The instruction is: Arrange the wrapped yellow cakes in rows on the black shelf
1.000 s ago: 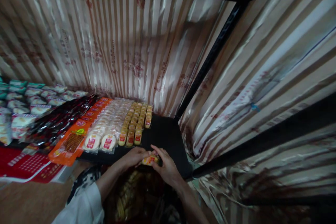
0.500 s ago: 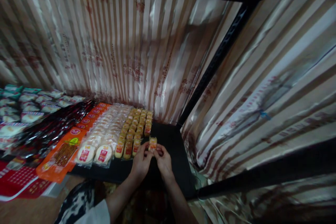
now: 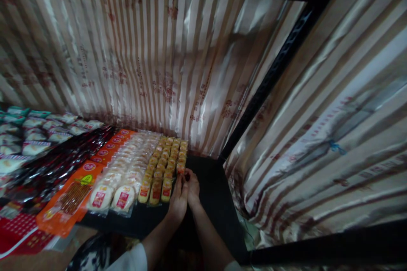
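Note:
Small yellow wrapped snack cakes (image 3: 154, 190) with red labels stand in tight rows on the black shelf (image 3: 210, 194). My left hand (image 3: 178, 197) and my right hand (image 3: 192, 187) are together at the front end of the rightmost row. Between their fingertips is one wrapped snack cake (image 3: 180, 170), mostly hidden and pressed up against the row. Both hands have their fingers closed around it. Left of the cakes lie two rows of round white rice crackers (image 3: 123, 198) in clear wrap.
Further left are orange packs of stick snacks (image 3: 74, 197), dark shiny packets (image 3: 60, 156) and white-and-green packets (image 3: 34, 135). A red basket (image 3: 23, 235) sits below the shelf's front edge. A black post (image 3: 263, 87) and striped sheeting (image 3: 178, 51) enclose the shelf.
Both hands have moved forward, carrying the snack cake from the open shelf up to the rightmost row's front end. The view has shifted slightly.

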Tool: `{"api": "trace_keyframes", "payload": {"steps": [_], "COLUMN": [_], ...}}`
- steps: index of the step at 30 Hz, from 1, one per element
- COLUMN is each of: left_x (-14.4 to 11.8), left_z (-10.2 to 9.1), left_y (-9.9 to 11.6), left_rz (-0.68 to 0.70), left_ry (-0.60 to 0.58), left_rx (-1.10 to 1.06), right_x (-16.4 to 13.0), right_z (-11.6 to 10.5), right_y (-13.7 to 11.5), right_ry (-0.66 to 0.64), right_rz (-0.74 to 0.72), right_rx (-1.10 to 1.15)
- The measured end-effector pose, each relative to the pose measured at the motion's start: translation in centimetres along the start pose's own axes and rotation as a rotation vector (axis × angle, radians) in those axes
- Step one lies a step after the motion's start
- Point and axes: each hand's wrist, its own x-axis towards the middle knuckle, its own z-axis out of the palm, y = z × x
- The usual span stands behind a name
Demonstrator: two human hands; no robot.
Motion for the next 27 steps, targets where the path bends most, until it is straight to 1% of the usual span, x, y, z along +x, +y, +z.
{"api": "trace_keyframes", "payload": {"steps": [4,8,12,16,22,24,27], "left_x": [0.3,0.6,1.0,1.4,1.8,1.8,1.3], "left_z": [0.1,0.3,0.3,0.1,0.2,0.3,0.2], "left_y": [-0.5,-1.1,-1.4,-1.7,-2.4,-2.3,-1.4], "left_rz": [0.011,0.033,0.015,0.005,0.009,0.002,-0.005], "left_ry": [-0.012,-0.020,-0.018,-0.030,-0.039,-0.040,-0.023], "left_rx": [-0.033,-0.066,-0.098,-0.097,-0.092,-0.092,-0.090], "right_x": [-0.4,-0.6,-0.3,0.0,0.7,0.8,0.3], "right_z": [-0.1,-0.1,0.6,1.2,1.1,1.0,0.6], "right_y": [-0.3,-0.5,-0.1,0.6,0.8,0.9,0.8], "right_ry": [-0.017,0.029,-0.003,-0.021,-0.075,-0.073,-0.023], "right_rz": [0.014,-0.016,0.015,-0.031,-0.066,-0.059,-0.019], "right_rx": [-0.087,-0.149,-0.100,-0.038,-0.064,-0.046,-0.010]}}
